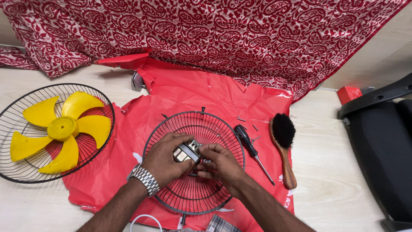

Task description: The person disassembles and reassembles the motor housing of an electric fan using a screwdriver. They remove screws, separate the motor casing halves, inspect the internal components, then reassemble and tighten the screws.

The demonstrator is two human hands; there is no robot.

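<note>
Metal motor block held by two hands over one black wire guard.

Silver motor (pixel 186 152) sits at the centre of the wire guard (pixel 194 162); left hand (pixel 164 158), wearing one steel watch (pixel 144 178), grips the motor's left side; right hand (pixel 220 164) pinches narrowly at its right edge; right of the guard lie one screwdriver (pixel 250 149), one wooden brush (pixel 283 147) and a few loose screws (pixel 241 119); left of the guard, one second guard (pixel 17 129) carries one yellow five-bladed fan blade (pixel 62 130); red paper (pixel 189 92) lies under the guard.
</note>
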